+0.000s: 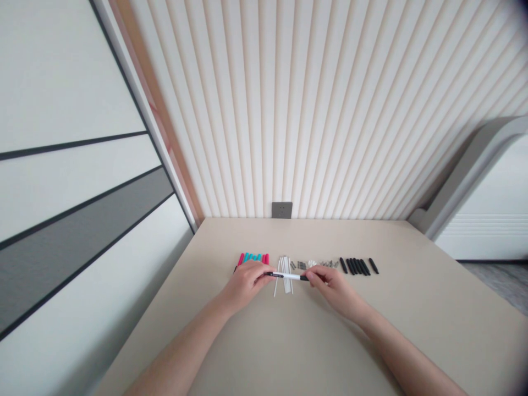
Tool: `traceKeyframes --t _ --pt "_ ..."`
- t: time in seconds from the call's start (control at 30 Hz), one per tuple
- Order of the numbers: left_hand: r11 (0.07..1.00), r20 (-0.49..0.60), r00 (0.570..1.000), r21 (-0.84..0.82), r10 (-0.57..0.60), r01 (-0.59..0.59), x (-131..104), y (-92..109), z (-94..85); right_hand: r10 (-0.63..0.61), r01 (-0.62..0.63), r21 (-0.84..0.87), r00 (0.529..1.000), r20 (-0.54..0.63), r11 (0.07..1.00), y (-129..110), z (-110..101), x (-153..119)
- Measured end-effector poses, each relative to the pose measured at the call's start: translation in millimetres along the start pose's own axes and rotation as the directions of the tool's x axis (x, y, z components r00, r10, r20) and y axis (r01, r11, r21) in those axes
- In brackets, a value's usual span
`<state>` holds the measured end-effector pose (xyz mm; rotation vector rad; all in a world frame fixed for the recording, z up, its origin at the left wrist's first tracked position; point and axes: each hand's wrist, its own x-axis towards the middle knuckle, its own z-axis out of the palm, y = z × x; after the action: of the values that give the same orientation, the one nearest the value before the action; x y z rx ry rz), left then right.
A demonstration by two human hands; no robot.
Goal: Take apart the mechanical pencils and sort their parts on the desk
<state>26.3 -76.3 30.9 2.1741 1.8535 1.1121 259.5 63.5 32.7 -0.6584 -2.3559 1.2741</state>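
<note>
A pen [292, 276] with a white middle and black ends is held level above the table between both hands. My left hand [247, 281] pinches its left end, and my right hand [328, 283] pinches its black right end. Below the pen lie several thin white refills [286, 286]. Just beyond my left hand is a row of pink and blue pen barrels [253, 257], partly covered by it. Small grey metal parts [302, 265] and small white pieces [312, 264] lie beyond the pen, too tiny to make out fully.
Several black pen parts [358, 267] lie in a row right of my right hand, on the beige table [247, 352]. A ribbed white wall with a dark socket [282, 210] borders the table's far edge. A white panelled cabinet [74, 220] stands on the left, a grey-white headboard-like piece [474, 181] on the right.
</note>
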Motion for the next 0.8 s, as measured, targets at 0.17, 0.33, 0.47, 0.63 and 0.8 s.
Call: traceKeyframes --t 0.17,0.33,0.47,0.63,0.8 --pt "0.999 0.004 1.0 -0.04 -0.008 0.008 0 2 -0.4 -0.037 0.037 -0.009 0.998 0.043 0.999 2 3 -1" --pt "0.995 0.015 0.999 -0.083 -0.049 0.05 0 2 0.7 -0.002 0.0 0.021 0.994 0.108 1.0 -2 7 -3" --pt "0.981 0.023 0.993 -0.156 -0.117 0.119 0 4 1.4 -0.004 -0.002 0.032 0.981 0.195 0.999 -6 8 -5" --pt "0.947 0.008 0.974 -0.23 -0.228 0.224 3 9 0.0 -0.007 0.004 0.036 0.996 0.084 0.999 -3 12 -3" --pt "0.908 0.028 0.957 -0.312 -0.287 0.281 4 10 1.0 -0.042 0.049 -0.053 0.992 0.118 0.997 -6 9 -3"
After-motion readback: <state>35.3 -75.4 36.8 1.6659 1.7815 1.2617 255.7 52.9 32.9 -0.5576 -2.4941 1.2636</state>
